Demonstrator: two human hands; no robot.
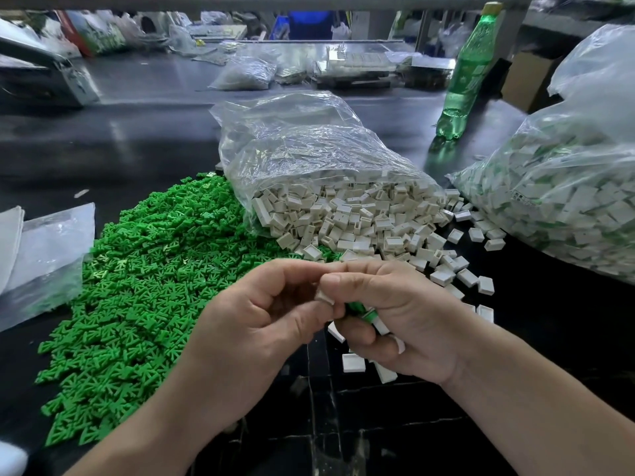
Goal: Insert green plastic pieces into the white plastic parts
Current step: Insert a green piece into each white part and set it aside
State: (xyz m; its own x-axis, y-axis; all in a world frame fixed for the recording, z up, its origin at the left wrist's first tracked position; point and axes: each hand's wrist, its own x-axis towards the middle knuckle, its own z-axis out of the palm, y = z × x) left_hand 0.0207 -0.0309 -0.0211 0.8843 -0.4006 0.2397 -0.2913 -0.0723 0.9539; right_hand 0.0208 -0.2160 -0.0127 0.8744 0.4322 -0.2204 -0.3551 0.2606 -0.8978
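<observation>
A big heap of green plastic pieces (pixel 137 286) covers the dark table on the left. White box-shaped parts (pixel 360 218) spill from an open clear bag (pixel 309 149) in the middle. My left hand (pixel 261 321) and my right hand (pixel 395 314) meet in front of the piles. Between their fingertips they pinch one white part (pixel 324 297). Curled in my right palm are several more pieces, green (pixel 360 314) and white (pixel 381 327). A few white parts (pixel 354 363) lie on the table under my right hand.
A large clear bag (pixel 567 201) of white and green parts fills the right side. A green soda bottle (pixel 464 73) stands behind it. Flat plastic bags (pixel 48 255) lie at the left edge. More bags and clutter sit at the far side.
</observation>
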